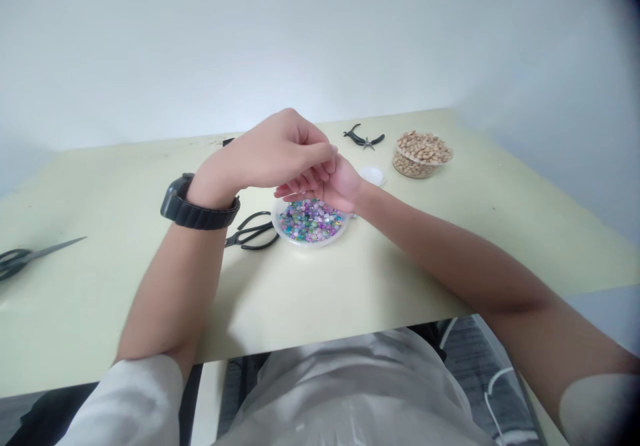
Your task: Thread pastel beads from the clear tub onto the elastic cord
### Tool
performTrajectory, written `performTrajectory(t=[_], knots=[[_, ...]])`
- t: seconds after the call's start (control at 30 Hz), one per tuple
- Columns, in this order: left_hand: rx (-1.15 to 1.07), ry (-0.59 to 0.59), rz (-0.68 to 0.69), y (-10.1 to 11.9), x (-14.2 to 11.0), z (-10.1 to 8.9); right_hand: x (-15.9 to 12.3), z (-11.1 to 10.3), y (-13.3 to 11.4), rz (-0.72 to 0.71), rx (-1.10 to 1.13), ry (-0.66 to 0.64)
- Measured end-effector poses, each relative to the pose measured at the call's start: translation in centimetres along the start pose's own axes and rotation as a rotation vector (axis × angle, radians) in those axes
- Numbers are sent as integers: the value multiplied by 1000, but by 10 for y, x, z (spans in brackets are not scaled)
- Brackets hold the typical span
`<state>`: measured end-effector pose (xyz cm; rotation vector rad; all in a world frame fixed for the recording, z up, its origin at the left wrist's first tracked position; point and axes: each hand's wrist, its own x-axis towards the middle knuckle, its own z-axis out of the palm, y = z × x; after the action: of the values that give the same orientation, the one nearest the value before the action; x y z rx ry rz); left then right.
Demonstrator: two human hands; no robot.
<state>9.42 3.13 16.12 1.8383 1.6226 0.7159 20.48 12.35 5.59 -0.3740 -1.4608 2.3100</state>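
Note:
My left hand (285, 149), with a black watch (200, 209) on its wrist, is bent over my right hand. Its thumb and fingers are pinched together at the base of my right palm; whatever lies between them is too small or hidden to name. My right hand (343, 183) is turned palm up, its fingers stretched out to the left and partly covered by the left hand. Both hands hover above a white round dish (305, 242) of small, shiny beads (313, 223) in purple, teal, green and pink.
Black-handled scissors (255, 233) lie left of the dish, and a second pair of scissors (35, 256) is at the table's left edge. Farther back are black-handled pliers (365, 139), a small white dish (373, 177) and a clear tub (417, 168) heaped with tan pieces.

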Motion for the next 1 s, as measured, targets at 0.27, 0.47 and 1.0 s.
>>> performTrajectory(t=[0.27, 0.47, 1.0], knots=[[-17, 19, -27, 1, -1, 0, 0, -3, 0, 1, -6, -42], [-21, 31, 20, 2, -3, 0, -2, -3, -1, 18, -32, -39], [-81, 52, 51, 3, -7, -3, -8, 6, -9, 19, -40, -18]])
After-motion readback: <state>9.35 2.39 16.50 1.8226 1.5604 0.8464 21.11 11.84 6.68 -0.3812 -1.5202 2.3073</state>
